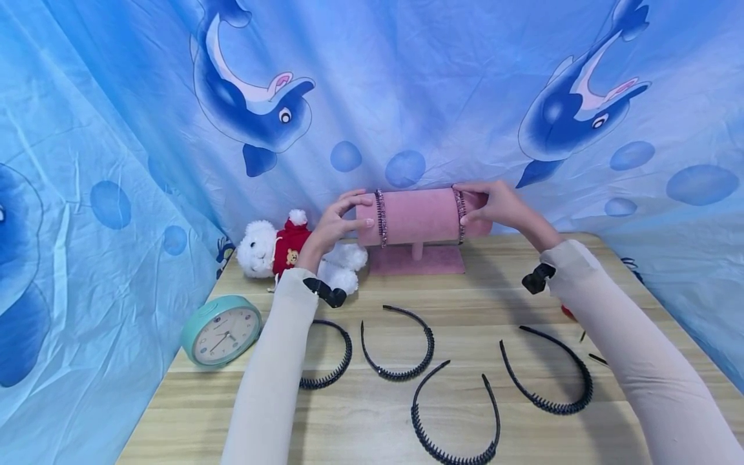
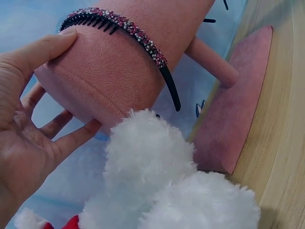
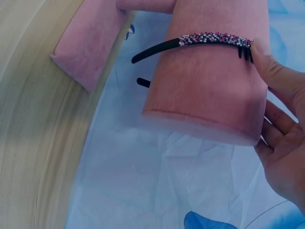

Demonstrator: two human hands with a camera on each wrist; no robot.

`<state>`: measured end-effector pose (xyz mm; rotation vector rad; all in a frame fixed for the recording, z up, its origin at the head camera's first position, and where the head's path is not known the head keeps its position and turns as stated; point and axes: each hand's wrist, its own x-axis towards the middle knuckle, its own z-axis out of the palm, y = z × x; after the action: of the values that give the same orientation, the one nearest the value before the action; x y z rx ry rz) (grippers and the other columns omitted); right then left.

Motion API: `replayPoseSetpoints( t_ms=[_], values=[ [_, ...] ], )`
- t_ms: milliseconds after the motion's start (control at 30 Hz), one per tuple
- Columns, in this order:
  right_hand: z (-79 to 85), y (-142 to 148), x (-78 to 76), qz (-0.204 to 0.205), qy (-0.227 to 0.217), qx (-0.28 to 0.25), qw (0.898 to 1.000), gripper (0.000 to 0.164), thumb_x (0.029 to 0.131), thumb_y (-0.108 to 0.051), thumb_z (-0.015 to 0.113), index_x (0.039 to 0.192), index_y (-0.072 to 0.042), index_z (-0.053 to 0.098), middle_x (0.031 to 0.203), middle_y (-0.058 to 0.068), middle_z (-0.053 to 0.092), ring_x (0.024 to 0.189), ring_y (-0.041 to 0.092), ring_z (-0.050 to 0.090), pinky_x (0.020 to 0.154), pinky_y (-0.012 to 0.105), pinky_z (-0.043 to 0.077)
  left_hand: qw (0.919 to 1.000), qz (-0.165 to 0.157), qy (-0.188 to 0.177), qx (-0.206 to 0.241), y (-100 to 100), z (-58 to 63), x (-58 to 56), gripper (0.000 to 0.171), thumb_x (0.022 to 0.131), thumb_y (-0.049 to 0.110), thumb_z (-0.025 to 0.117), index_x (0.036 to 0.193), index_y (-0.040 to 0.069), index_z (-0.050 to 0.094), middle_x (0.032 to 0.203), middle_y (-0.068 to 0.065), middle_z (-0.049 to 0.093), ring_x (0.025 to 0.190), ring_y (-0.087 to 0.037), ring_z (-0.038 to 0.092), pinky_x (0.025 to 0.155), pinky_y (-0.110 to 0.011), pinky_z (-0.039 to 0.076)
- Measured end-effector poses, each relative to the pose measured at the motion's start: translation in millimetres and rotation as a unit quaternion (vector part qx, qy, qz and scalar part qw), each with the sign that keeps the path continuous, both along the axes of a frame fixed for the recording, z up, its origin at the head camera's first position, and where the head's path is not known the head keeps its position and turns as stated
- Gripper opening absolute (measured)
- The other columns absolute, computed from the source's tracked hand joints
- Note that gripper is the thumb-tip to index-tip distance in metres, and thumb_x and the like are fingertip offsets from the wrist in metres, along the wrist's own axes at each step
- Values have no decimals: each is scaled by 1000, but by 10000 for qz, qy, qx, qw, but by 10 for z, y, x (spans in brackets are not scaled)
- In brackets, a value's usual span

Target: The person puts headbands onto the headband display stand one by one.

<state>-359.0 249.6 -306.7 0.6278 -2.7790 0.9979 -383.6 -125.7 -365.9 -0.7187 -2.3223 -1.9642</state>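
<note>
A pink velvety headband stand (image 1: 421, 216), a horizontal roll on a post and flat base, stands at the back of the table. Two black headbands with pink and silver rhinestones circle it, the left headband (image 2: 138, 34) and the right headband (image 3: 214, 38). My left hand (image 1: 330, 223) grips the roll's left end, thumb in front and fingers behind, beside its headband. At the other end, my right hand (image 1: 504, 203) pinches the right headband, its thumb against the rhinestone edge. The other fingers of that hand reach behind the roll, partly hidden.
Several black toothed headbands, including one headband (image 1: 430, 345), lie across the table (image 1: 360, 420). A white plush toy (image 1: 256, 248) in red lies beside the stand. A teal clock (image 1: 223, 332) stands at the left. A dolphin-print curtain (image 1: 436, 97) hangs close behind the stand.
</note>
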Motion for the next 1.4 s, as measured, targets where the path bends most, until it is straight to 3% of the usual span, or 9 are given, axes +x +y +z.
replayPoseSetpoints(
  t_ms=[433, 933, 1100, 1400],
  values=[
    [46, -193, -63, 111, -181, 183, 9996, 75, 74, -14, 92, 142, -13, 60, 150, 17, 54, 144, 36, 43, 119, 52, 38, 9994, 2, -341, -23, -15, 14, -36, 40, 84, 3, 79, 122, 9, 69, 162, -1, 39, 151, -30, 31, 125, -59, 26],
    [44, -459, -136, 435, 20, 235, 9988, 76, 71, -18, 94, 139, -14, 62, 148, 16, 57, 141, 36, 45, 120, 52, 35, 9997, 140, -175, 9, -4, -5, -25, 38, 84, 7, 81, 119, 13, 70, 156, 6, 45, 147, -24, 37, 123, -53, 34],
    [52, -548, -121, 471, -92, 184, 9987, 75, 72, -17, 93, 140, -16, 62, 148, 13, 57, 139, 34, 47, 119, 51, 37, 9996, 146, -236, 31, -1, -5, -23, 38, 84, 6, 80, 120, 12, 70, 157, 5, 44, 148, -25, 37, 121, -50, 38],
    [47, -718, -132, 642, -280, 29, 9975, 76, 74, -20, 92, 143, -18, 60, 151, 5, 56, 147, 29, 39, 126, 48, 28, 9995, 154, -250, 61, -8, -10, -33, 36, 83, 5, 80, 117, 15, 72, 155, 7, 45, 147, -24, 38, 119, -48, 41]
  ],
)
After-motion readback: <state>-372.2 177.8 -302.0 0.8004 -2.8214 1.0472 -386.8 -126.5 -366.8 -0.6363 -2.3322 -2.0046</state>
